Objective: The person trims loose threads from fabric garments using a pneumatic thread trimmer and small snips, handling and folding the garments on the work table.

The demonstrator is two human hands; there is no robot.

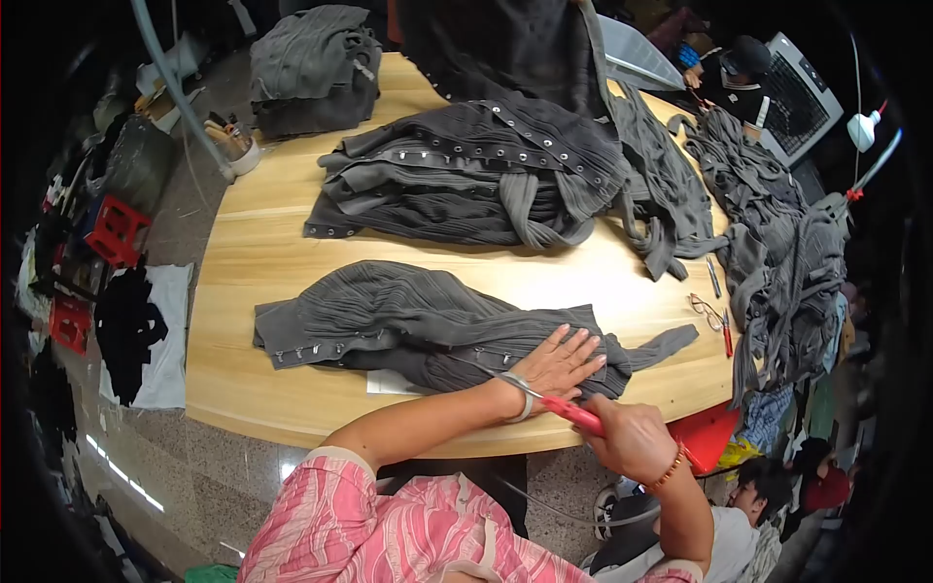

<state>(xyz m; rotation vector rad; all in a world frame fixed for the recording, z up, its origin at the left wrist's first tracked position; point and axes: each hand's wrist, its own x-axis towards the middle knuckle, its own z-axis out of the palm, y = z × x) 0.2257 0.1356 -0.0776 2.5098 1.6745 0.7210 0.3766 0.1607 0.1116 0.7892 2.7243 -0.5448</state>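
A dark grey ribbed garment [418, 311] with metal fasteners along its edge lies on the near part of the table. My left hand [559, 361] rests flat on its right portion, fingers spread. My right hand [637, 439] is closed around the red handle of a slim metal-shafted tool [573, 413]. The shaft passes over my left wrist toward the fasteners; its exact kind and whether its tip touches the cloth I cannot make out. A strip of the garment trails to the right of my left hand.
More dark garments with snaps [466, 175] lie across the wooden table [262, 223]. A folded stack [316, 73] stands at the far left, and a garment heap [787, 253] hangs off the right edge. Eyeglasses [707, 311] lie at right. Other people are nearby.
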